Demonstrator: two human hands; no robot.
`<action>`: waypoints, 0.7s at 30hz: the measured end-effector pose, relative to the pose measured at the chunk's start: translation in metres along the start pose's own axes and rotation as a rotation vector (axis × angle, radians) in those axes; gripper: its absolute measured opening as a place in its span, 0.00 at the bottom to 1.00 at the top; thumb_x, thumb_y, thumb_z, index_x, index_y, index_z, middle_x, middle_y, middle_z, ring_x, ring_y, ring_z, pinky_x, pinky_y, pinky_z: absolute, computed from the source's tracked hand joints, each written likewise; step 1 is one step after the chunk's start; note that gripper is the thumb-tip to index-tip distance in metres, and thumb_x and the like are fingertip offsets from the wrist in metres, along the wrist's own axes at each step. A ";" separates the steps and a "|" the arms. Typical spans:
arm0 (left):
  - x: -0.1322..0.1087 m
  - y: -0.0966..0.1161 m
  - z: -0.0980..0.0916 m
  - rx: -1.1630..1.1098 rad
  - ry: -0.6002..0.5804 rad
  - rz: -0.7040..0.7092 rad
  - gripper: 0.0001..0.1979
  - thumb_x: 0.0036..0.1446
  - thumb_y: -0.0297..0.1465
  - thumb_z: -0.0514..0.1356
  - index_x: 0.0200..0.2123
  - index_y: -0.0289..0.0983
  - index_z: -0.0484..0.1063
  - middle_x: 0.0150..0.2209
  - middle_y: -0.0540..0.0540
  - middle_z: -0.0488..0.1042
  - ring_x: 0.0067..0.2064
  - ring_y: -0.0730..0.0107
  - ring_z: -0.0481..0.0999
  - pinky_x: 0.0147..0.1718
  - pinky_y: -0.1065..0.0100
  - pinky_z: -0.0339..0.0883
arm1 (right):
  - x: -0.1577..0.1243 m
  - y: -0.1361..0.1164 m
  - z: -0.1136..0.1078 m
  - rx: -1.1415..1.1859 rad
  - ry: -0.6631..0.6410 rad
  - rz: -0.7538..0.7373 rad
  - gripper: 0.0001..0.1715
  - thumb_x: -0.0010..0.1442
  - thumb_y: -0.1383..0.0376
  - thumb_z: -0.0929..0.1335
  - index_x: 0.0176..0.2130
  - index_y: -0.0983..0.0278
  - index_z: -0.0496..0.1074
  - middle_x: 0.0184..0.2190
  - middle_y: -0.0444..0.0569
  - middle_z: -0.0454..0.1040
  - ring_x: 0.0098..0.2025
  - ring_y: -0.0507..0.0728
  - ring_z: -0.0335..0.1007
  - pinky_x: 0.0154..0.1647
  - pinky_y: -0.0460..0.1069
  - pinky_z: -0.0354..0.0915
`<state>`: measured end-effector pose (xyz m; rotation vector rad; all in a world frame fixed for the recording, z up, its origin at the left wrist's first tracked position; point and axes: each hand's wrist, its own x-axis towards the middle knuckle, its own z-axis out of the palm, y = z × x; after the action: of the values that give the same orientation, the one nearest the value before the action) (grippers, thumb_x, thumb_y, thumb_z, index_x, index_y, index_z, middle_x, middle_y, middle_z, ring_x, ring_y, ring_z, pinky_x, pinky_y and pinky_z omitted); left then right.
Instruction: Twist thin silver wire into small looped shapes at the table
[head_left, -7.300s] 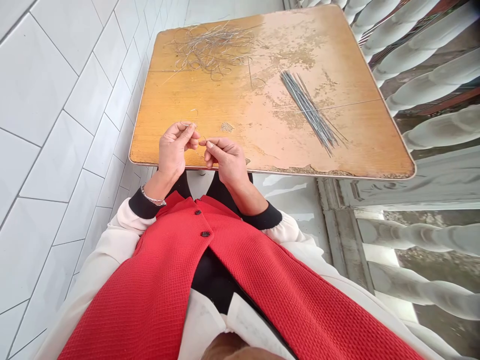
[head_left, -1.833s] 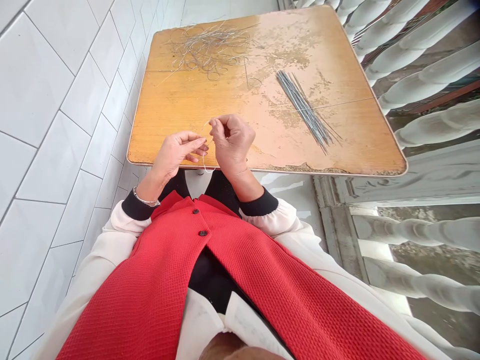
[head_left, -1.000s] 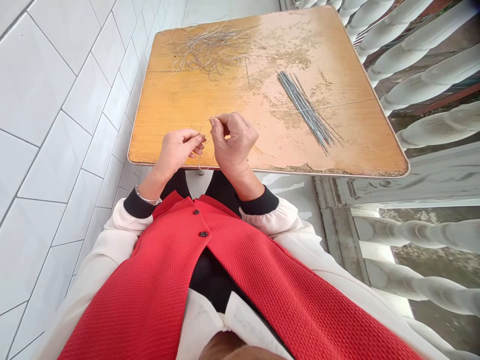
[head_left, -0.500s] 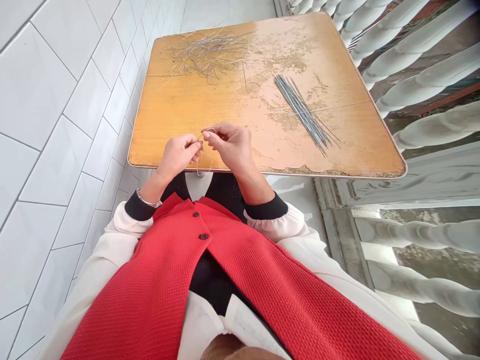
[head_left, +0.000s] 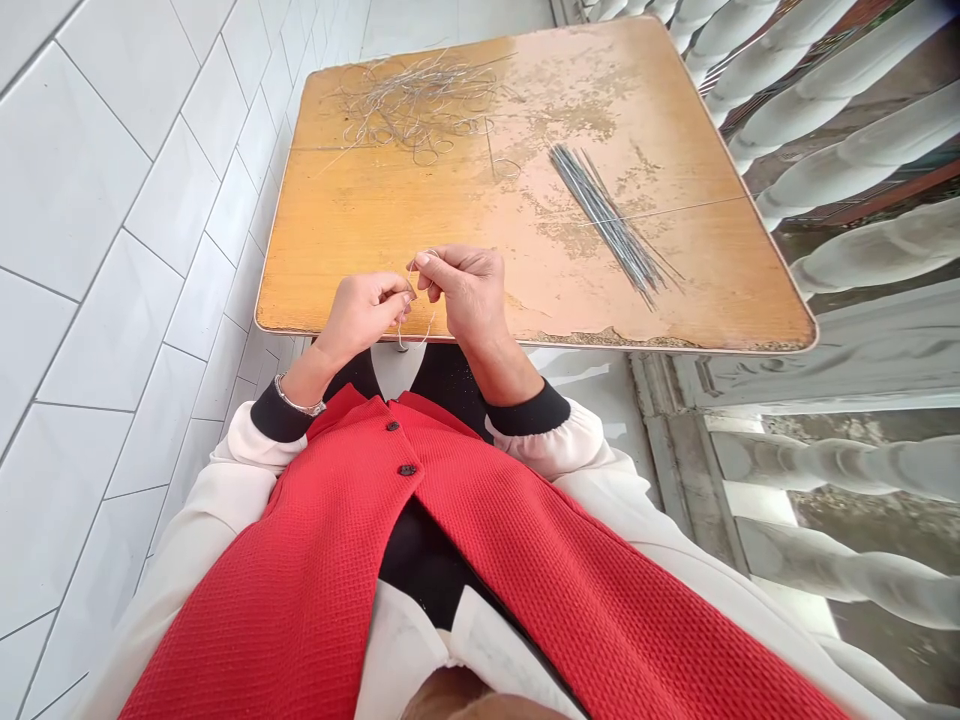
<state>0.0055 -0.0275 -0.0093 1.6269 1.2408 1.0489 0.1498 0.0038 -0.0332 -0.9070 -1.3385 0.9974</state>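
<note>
Pinching was recorded at both hands: a thin wire [head_left: 401, 340] was gripped between the closed fingertips of the left hand [head_left: 364, 312] and right hand [head_left: 466, 292], over the near edge of the table [head_left: 337, 230]. A bundle of straight wires [head_left: 611, 225] was noted well apart.

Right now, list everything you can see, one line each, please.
table: one, worn orange-brown wood, ahead
looped wires: a tangled pile, silver, table's far left
straight wires: one bundle, grey, table's right-centre
tiled wall: one, white, left
balusters: several, white, right
thin wire: one, silver, pinched between both hands at the table's near edge
vest: one, red, bottom
bracelet: one, silver, left wrist
left hand: grip shut on the thin wire
right hand: grip shut on the thin wire
</note>
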 end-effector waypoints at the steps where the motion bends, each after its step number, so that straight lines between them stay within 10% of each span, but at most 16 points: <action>1: -0.001 0.001 0.000 -0.023 -0.007 -0.014 0.11 0.56 0.18 0.59 0.23 0.34 0.71 0.21 0.53 0.73 0.23 0.83 0.73 0.26 0.79 0.66 | 0.000 0.001 0.000 0.000 0.008 -0.013 0.20 0.60 0.55 0.73 0.22 0.65 0.74 0.18 0.41 0.68 0.19 0.45 0.58 0.20 0.43 0.57; 12: -0.006 0.009 -0.005 -0.247 -0.120 -0.191 0.11 0.66 0.32 0.59 0.30 0.34 0.71 0.26 0.50 0.75 0.25 0.81 0.75 0.24 0.79 0.67 | 0.001 -0.006 -0.005 -0.096 0.020 -0.109 0.27 0.60 0.45 0.71 0.25 0.64 0.74 0.19 0.40 0.68 0.20 0.45 0.59 0.22 0.43 0.60; 21: -0.007 0.015 -0.003 -0.190 -0.092 -0.171 0.07 0.61 0.24 0.61 0.29 0.33 0.72 0.24 0.52 0.73 0.24 0.82 0.73 0.23 0.78 0.67 | 0.001 -0.001 -0.002 -0.153 0.080 -0.152 0.29 0.60 0.41 0.69 0.28 0.63 0.77 0.19 0.40 0.68 0.20 0.46 0.59 0.23 0.44 0.60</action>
<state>0.0064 -0.0366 0.0050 1.3840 1.1602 0.9447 0.1518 0.0045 -0.0316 -0.9348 -1.4070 0.7428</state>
